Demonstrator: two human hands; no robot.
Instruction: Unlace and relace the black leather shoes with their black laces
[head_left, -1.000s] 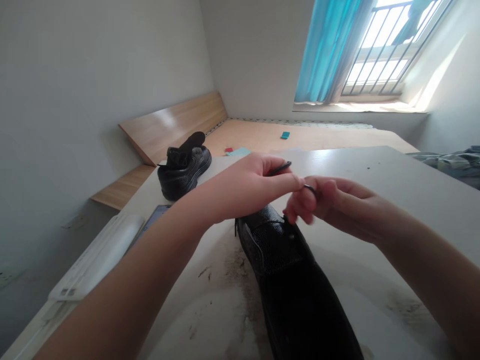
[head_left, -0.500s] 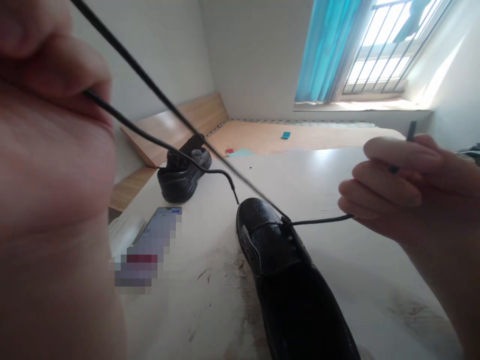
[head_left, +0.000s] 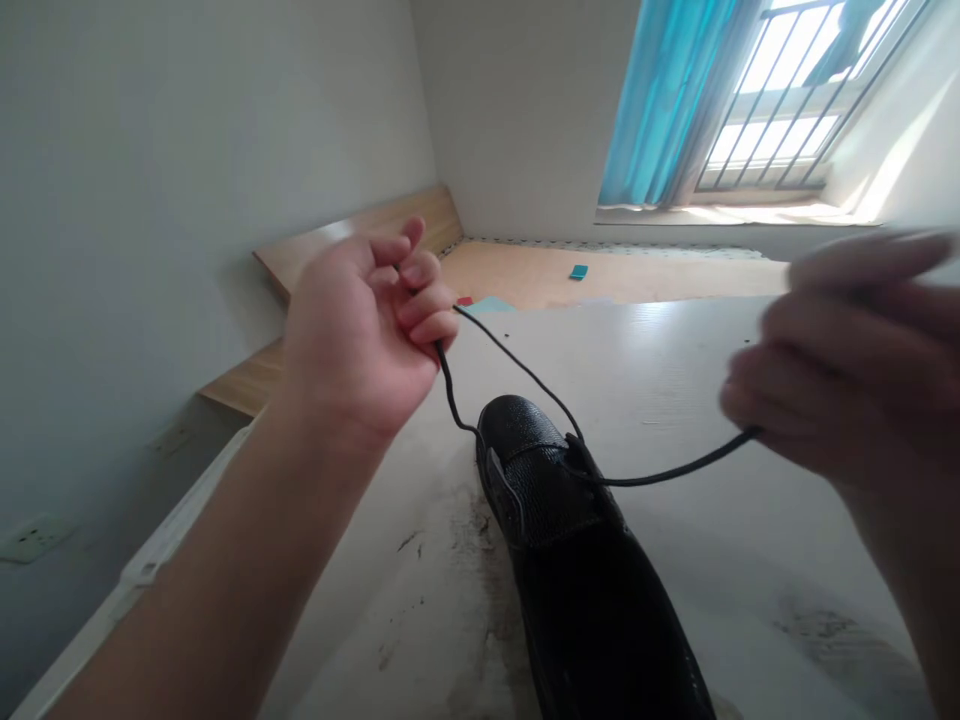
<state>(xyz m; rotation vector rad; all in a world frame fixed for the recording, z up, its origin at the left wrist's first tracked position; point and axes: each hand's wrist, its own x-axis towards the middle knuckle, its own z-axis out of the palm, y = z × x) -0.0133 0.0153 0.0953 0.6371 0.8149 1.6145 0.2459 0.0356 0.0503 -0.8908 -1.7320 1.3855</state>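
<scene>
A black leather shoe (head_left: 585, 570) lies on the white table (head_left: 675, 350), its heel end pointing away from me. A black shoelace (head_left: 660, 472) runs out of its top eyelets to both sides. My left hand (head_left: 364, 325) is curled above and to the left of the shoe, fingers closed on one end of the lace. My right hand (head_left: 840, 350), blurred by motion, is at the right with its fingers pinched on the other end. The lace sags a little between the shoe and each hand.
The table top near me is smeared with dark marks (head_left: 465, 530). Behind the table lies a bare wooden bed base (head_left: 600, 275) with a small teal object (head_left: 577, 271) on it. A barred window with a blue curtain (head_left: 667, 100) is at the upper right. A white strip (head_left: 165, 560) runs along the table's left edge.
My left hand has moved away from the camera and down toward the shoe, still gripping the lace. The lace has slackened. The view shifted, so the second shoe and the phone are hidden.
</scene>
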